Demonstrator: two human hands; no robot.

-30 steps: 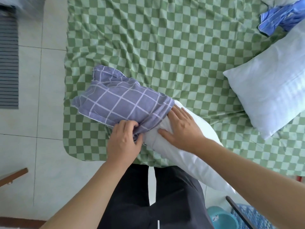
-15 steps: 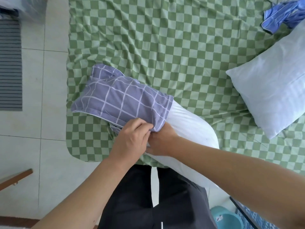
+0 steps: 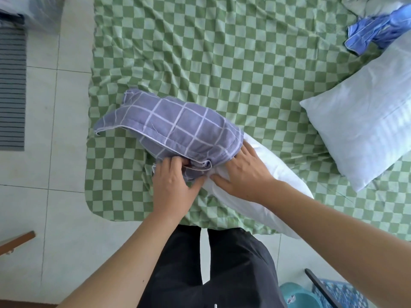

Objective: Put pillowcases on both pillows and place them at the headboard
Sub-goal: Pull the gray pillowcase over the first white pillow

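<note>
R hand [image 3: 242,172] back flat; 2 pillows [image 3: 262,190], 1 pillowcase [image 3: 178,127].

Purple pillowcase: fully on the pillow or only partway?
Partway. The purple pillowcase covers only the far end; bare white pillow sticks out toward the person. Left hand grips its hem, right hand presses the pillow.

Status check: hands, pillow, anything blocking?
Left hand grips purple case hem. Right hand flat on white pillow, pillow about half in. Second pillow bare, off to the right. Nothing blocking.
</note>
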